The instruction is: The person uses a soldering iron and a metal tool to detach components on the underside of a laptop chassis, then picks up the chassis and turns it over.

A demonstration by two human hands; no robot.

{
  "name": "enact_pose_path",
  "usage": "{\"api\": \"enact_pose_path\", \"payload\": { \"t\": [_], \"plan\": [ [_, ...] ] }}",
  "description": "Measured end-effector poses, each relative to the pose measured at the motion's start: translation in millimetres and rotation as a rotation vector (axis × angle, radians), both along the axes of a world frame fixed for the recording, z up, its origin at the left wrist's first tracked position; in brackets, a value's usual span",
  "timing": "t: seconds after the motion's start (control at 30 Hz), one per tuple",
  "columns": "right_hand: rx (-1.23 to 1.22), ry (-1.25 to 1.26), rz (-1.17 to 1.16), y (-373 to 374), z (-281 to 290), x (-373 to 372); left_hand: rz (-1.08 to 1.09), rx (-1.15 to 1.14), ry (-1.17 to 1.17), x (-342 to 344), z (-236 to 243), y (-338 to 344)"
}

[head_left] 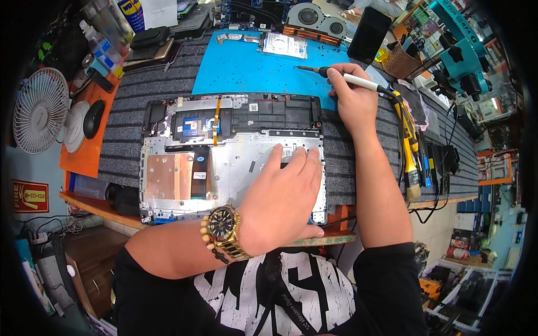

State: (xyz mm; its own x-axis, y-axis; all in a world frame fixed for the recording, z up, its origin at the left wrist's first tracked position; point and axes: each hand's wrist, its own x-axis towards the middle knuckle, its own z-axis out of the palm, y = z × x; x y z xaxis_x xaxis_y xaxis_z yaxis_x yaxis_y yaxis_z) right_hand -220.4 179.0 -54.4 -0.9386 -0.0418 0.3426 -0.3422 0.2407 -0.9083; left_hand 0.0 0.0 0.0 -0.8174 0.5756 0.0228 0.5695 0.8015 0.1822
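Observation:
A laptop's bare top case [238, 162], silver metal with a black plastic strip along its far side, lies underside up at the table's front edge. Across its right half my left hand [283, 196] rests flat, fingers stretched out over the metal. Fingers wrapped round the dark grip, my right hand [358, 106] holds a soldering iron [361, 82] with a white handle. Its thin tip points left above the blue mat [241, 73], beyond the top case. An orange ribbon cable [216, 120] crosses the black strip. What lies beneath my left palm is hidden.
Small dark specks and a hard drive [287, 45] lie on the mat. Behind it are a cooling fan with copper pipes [308, 17] and a blue circuit board [246, 14]. A yellow-handled brush [412, 168] lies right; a white fan [40, 109] stands left, a teal microscope [462, 56] far right.

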Motion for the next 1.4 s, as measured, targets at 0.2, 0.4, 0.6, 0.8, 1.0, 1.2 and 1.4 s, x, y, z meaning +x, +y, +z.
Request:
{"api": "enact_pose_path", "payload": {
  "t": [0.2, 0.4, 0.6, 0.8, 1.0, 1.2, 1.4],
  "plan": [
    [-0.052, 0.022, 0.046, -0.7, 2.2, -0.3, 0.035, 0.064, 0.048, 3.0, -7.4, 1.0],
    [-0.024, -0.017, 0.095, -6.4, 5.7, 3.7, 0.041, 0.075, 0.066, 3.3, -8.9, 1.2],
    [0.009, -0.027, 0.093, -10.9, 6.9, 6.6, 0.038, 0.048, 0.083, 3.1, -8.9, 2.5],
    [0.069, 0.0, 0.077, -10.9, 5.7, 6.3, 0.036, 0.035, 0.089, 3.2, -8.4, 2.3],
    [0.063, 0.011, 0.074, -10.8, 3.1, 4.6, 0.036, 0.016, 0.087, 3.4, -7.5, 2.6],
    [0.066, 0.015, 0.07, -11.0, 2.1, 3.9, 0.034, -0.002, 0.088, 3.5, -6.8, 3.1],
    [0.067, -0.003, 0.073, -10.8, 3.6, 5.0, 0.037, 0.008, 0.083, 3.8, -7.2, 3.1]
  ]
}}
